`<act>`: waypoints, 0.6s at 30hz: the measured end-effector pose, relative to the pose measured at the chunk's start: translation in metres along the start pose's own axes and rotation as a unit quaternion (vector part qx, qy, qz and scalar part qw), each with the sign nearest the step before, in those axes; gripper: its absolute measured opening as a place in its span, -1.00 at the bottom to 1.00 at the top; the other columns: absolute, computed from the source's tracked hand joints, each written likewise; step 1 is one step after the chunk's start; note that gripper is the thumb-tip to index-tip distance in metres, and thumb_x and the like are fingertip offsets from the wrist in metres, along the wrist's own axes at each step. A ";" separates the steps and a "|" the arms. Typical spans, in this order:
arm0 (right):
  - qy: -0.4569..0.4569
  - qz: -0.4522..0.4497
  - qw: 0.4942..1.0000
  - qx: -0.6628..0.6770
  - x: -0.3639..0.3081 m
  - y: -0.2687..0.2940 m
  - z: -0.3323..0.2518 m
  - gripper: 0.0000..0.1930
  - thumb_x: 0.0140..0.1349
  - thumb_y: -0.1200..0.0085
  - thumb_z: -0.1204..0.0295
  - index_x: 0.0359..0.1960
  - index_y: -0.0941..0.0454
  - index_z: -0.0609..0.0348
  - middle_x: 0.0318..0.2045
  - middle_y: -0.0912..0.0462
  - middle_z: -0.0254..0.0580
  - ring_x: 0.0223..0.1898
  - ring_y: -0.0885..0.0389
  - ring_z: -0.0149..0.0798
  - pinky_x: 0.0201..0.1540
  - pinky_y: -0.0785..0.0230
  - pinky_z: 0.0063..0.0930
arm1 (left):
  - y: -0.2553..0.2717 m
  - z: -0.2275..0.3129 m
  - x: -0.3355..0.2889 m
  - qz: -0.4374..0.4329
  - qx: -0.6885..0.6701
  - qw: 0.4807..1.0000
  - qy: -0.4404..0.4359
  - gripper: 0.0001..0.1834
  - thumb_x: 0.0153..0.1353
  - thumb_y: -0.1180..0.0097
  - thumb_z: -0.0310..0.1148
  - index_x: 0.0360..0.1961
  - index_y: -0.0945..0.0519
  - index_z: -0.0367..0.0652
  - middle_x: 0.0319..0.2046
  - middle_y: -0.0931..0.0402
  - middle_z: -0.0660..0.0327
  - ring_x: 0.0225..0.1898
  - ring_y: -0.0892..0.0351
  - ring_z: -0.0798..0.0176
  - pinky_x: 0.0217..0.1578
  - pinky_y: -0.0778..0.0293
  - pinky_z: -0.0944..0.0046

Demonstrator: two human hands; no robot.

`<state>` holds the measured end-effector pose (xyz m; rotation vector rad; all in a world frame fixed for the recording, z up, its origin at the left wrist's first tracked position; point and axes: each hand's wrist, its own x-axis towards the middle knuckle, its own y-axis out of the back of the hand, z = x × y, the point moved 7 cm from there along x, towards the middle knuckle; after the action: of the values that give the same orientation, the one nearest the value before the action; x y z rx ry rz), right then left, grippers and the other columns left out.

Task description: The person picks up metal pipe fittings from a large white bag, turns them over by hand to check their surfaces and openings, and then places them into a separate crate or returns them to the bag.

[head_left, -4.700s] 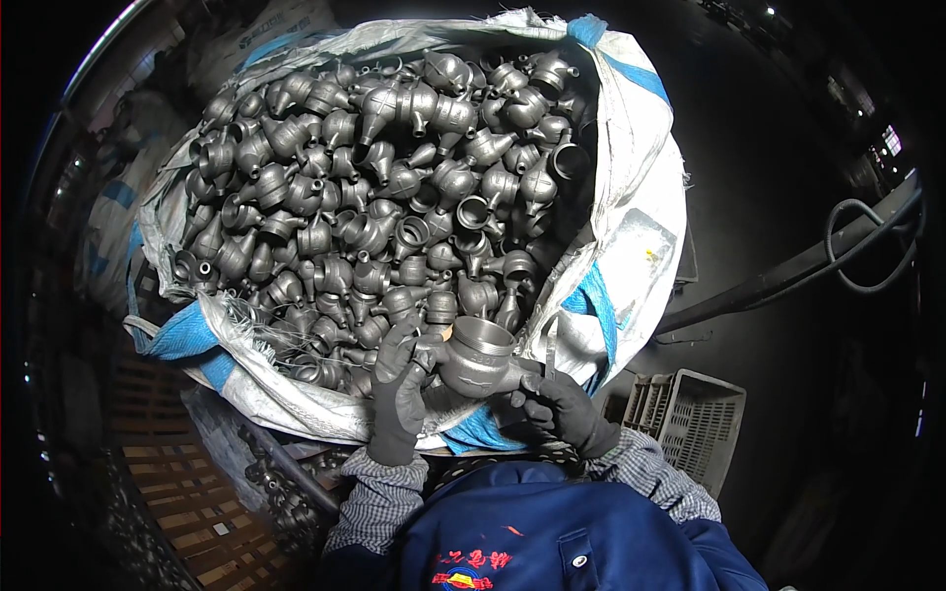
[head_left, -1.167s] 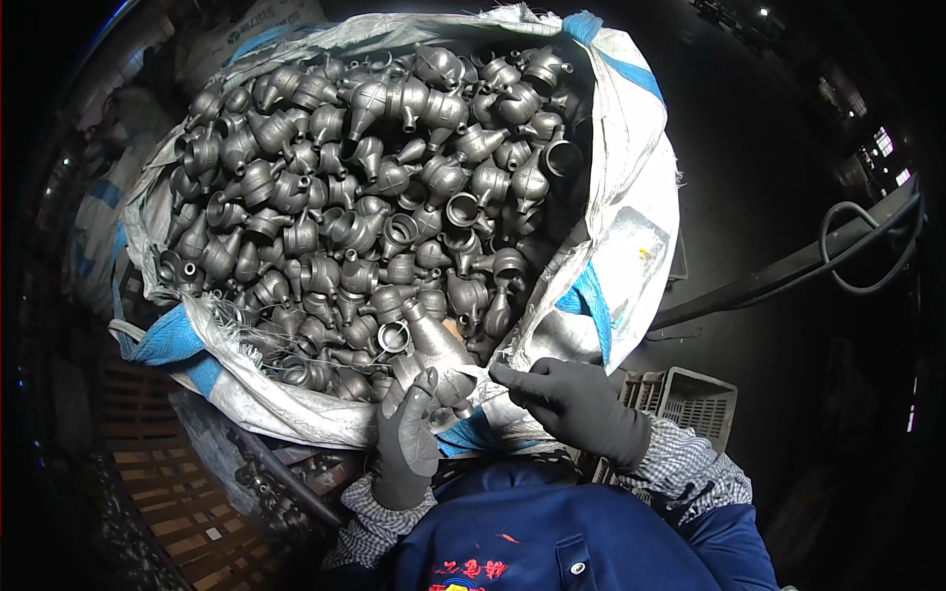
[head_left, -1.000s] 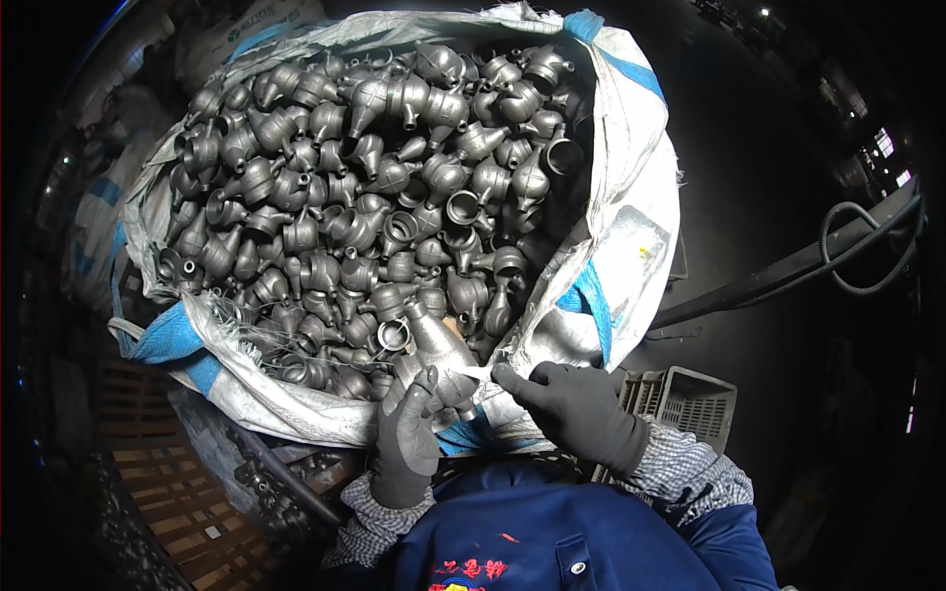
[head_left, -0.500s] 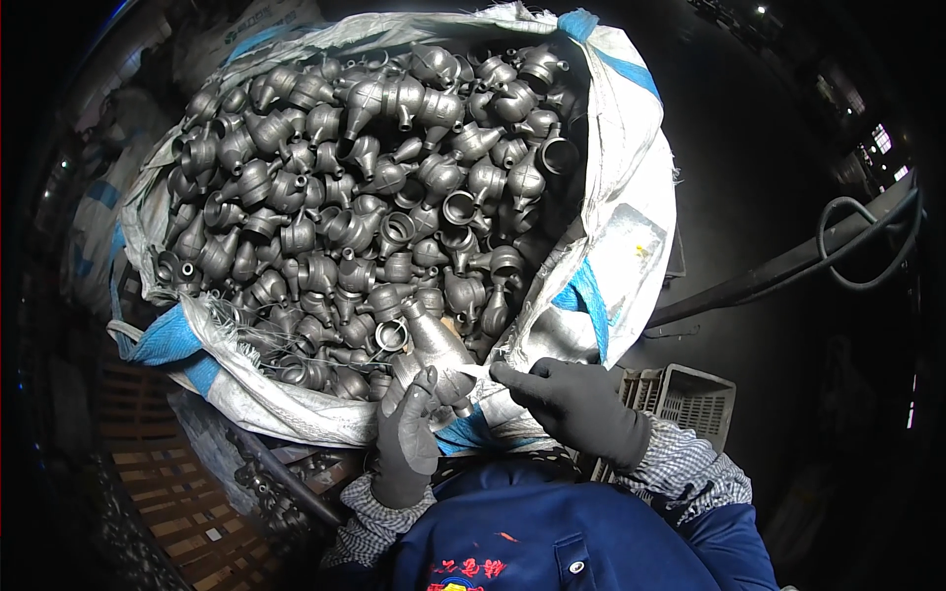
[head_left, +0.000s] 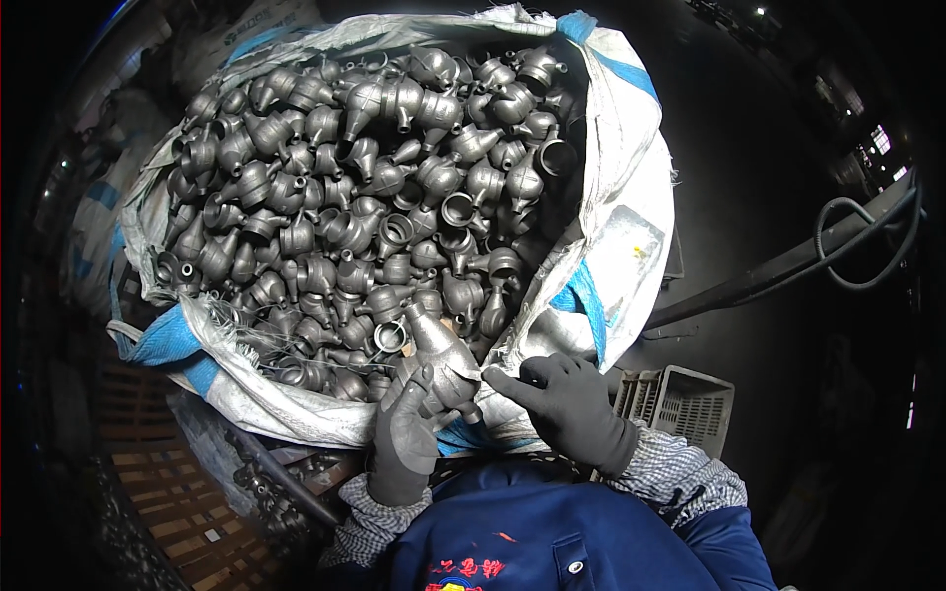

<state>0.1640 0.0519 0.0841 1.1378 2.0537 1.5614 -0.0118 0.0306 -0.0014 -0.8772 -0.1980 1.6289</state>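
A grey, bulb-shaped metal casting (head_left: pixel 440 353) with a narrow neck rests tilted at the near rim of the big bag. My left hand (head_left: pixel 402 443), in a dark glove, holds it from the left with the thumb up along its side. To the right, my gloved right hand (head_left: pixel 576 412) is closed, its forefinger pointing at the casting's side. A small pale sliver shows between that fingertip and the casting; what the right fingers grip is too small to make out. Many similar castings (head_left: pixel 345 227) fill the bag beyond.
The white woven bag (head_left: pixel 626 177) has blue straps (head_left: pixel 588 295) and a rumpled rim. Grey plastic crates (head_left: pixel 695 404) stand at the right, below a dark pole (head_left: pixel 759 281) with a looped cable. Brown slatted crating (head_left: pixel 182 483) lies at the lower left.
My right hand has shifted slightly left and down, closer to the casting. The left hand and the casting have hardly moved; less of the pale sliver shows.
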 end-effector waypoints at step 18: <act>-0.042 -0.060 0.992 0.100 -0.007 -0.003 0.007 -0.40 0.11 -0.11 0.47 0.25 -0.39 -0.19 -0.43 -0.53 -0.24 -0.45 -0.58 -0.20 -0.46 -0.40 -0.32 | -0.009 0.012 -0.003 -0.040 0.064 0.994 -0.074 -0.63 0.37 0.05 -0.27 -0.02 -0.46 -0.41 -0.32 -0.62 -0.02 -0.35 -0.67 0.12 -0.31 -0.60 0.21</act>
<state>0.1717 0.0514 0.0771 1.1036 2.2170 1.2526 -0.0128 0.0344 0.0133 -0.6437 -0.2275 1.6134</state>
